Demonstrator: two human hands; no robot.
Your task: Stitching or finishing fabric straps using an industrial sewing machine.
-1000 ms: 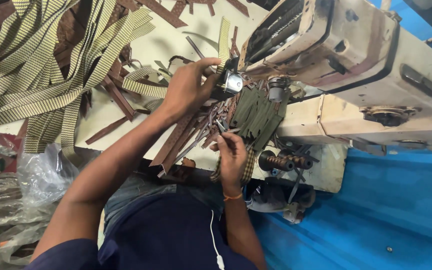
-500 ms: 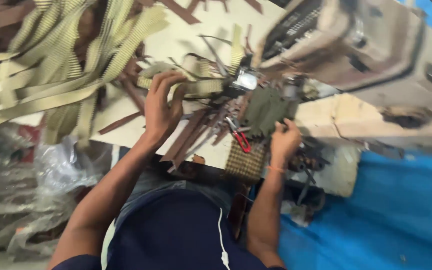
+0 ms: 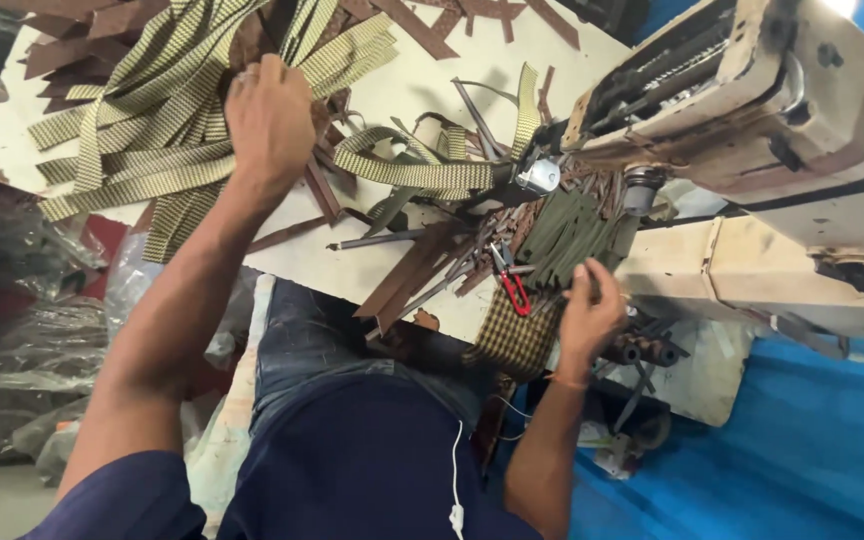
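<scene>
Checked woven strips [image 3: 152, 150], olive and cream, heaped loose and tangled at the far left corner of the surface [image 3: 432, 90], with one strip [image 3: 422, 175] trailing across toward the sewing machine [image 3: 752, 110] at the right edge. Left hand [image 3: 270, 120] laid palm down on top of that heap, fingers curled into the strips; impossible to tell whether closed on one or merely resting among them. Right hand [image 3: 589, 310] at the near edge, beside the machine, fingers drawn together at the rim of a stack of olive-green pieces [image 3: 577, 235], seemingly pinching the nearest piece. Red-handled snips [image 3: 514, 290] lying just beside that hand, touching the green stack. Brown strips [image 3: 412, 270] fanned out between the two hands toward the near edge, and a checked patch [image 3: 517, 340] hanging over that edge below the snips. Crumpled plastic bags [image 3: 12, 360] off the left edge, blue sheeting [image 3: 802, 450] below the machine. Judged from this: a picking-up step, with the left hand in the heap and the right at the green stack by the needle. Calls for working a single strip free of its tangled neighbours without dragging the whole heap along, then bringing it flat and straight to the green piece near the machine. Care needed around the snips, close under the right wrist and easy to knock off the near edge.
</scene>
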